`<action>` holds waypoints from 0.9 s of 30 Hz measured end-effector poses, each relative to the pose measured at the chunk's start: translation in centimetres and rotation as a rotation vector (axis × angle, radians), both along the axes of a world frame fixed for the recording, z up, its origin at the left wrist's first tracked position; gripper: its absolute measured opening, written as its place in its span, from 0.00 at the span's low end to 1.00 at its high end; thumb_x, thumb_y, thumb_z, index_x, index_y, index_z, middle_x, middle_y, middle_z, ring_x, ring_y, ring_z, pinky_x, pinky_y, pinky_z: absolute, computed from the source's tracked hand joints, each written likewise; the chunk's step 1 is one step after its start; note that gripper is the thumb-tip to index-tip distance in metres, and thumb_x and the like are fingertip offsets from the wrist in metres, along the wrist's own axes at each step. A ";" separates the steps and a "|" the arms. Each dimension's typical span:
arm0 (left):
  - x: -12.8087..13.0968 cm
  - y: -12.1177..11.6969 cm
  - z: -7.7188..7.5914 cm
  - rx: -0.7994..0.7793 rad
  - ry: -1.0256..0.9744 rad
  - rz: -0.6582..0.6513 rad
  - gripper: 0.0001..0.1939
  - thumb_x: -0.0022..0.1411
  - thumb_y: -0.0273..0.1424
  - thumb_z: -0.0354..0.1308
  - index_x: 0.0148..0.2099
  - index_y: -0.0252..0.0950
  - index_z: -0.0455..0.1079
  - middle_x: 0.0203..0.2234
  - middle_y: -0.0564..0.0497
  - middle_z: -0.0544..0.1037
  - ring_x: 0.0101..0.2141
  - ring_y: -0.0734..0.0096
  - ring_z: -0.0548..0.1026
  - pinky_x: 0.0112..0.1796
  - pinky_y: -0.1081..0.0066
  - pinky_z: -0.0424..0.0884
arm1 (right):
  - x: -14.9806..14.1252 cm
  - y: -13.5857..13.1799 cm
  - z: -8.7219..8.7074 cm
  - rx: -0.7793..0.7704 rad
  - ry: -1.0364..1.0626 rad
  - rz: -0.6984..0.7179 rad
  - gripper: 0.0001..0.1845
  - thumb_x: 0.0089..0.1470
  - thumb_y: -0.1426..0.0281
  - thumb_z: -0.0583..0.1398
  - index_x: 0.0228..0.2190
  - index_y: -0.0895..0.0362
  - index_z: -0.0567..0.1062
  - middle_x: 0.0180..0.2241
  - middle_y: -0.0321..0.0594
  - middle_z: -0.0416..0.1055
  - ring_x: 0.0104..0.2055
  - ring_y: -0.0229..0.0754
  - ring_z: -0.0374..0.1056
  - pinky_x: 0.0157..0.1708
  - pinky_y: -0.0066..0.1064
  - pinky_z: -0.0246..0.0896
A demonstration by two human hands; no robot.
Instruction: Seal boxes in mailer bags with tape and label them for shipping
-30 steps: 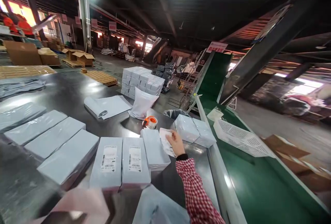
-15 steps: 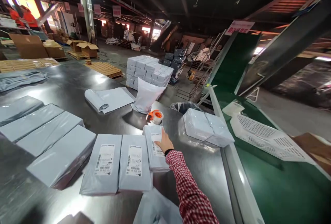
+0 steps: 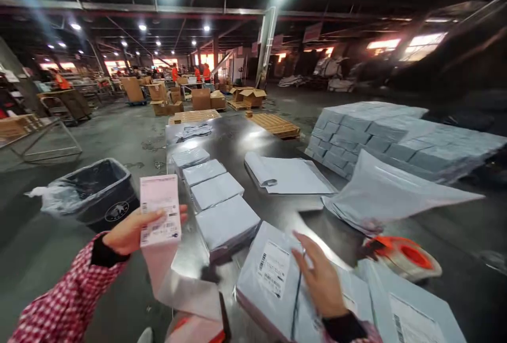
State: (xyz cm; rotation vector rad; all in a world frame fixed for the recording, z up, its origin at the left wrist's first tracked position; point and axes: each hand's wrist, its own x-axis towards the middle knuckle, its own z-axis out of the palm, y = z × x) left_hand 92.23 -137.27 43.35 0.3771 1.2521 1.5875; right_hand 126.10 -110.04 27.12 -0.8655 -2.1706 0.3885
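My left hand (image 3: 137, 226) pinches a strip of printed shipping labels (image 3: 159, 195), thumb across the front. The strip hangs down in a folded band to a stack of labels (image 3: 198, 327) at the table's near edge. Over the parcels at the lower right is my right hand (image 3: 319, 274), fingers apart and nothing in them; whether it touches a parcel I cannot tell. Just left of it lies a wrapped grey-white parcel with a label (image 3: 273, 269). Another labelled parcel (image 3: 412, 300) lies at far right. A row of parcels with bare tops (image 3: 225, 221) runs away to the left.
An orange tape dispenser (image 3: 404, 256) sits beside a standing plastic bag (image 3: 396, 189). Flat plastic sheeting (image 3: 293, 174) lies on the metal table (image 3: 233, 147). A lined bin (image 3: 106, 195) stands left. Beyond are stacked parcels (image 3: 368, 137), a pallet (image 3: 277, 125) and people in orange (image 3: 202, 73).
The view has swung left. My left hand has come into view, holding the label strip. My right hand has lifted off the labelled parcel it was resting on and is now left of it.
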 end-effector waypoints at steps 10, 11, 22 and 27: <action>1.5 -1.0 -4.9 0.146 -0.211 -0.365 0.16 0.51 0.30 0.69 0.44 0.31 0.77 0.42 0.38 0.80 0.37 0.60 0.80 0.37 0.68 0.75 | -21.6 -12.9 12.5 -0.466 0.368 0.609 0.17 0.47 0.63 0.67 0.41 0.53 0.78 0.36 0.40 0.74 0.38 0.41 0.71 0.38 0.32 0.71; 1.0 -1.5 -5.3 0.160 -0.225 -0.391 0.16 0.51 0.30 0.70 0.43 0.32 0.77 0.41 0.39 0.81 0.37 0.61 0.80 0.37 0.68 0.74 | -22.0 -13.0 12.6 -0.504 0.355 0.597 0.15 0.45 0.63 0.68 0.37 0.53 0.79 0.33 0.38 0.73 0.35 0.40 0.70 0.35 0.30 0.70; -9.6 -1.2 -7.1 0.287 -0.700 -0.667 0.32 0.55 0.51 0.63 0.49 0.27 0.76 0.43 0.38 0.80 0.42 0.59 0.79 0.48 0.64 0.70 | -30.2 -15.5 12.5 -0.715 0.394 0.314 0.15 0.44 0.58 0.67 0.29 0.56 0.79 0.26 0.38 0.75 0.26 0.39 0.68 0.28 0.30 0.66; -16.9 -0.2 -8.4 0.270 -0.725 -0.631 0.24 0.58 0.43 0.64 0.48 0.28 0.77 0.42 0.39 0.81 0.42 0.61 0.79 0.49 0.67 0.69 | -35.4 -15.6 13.0 -0.353 0.463 0.130 0.10 0.48 0.62 0.65 0.23 0.55 0.78 0.27 0.39 0.72 0.32 0.41 0.68 0.31 0.31 0.66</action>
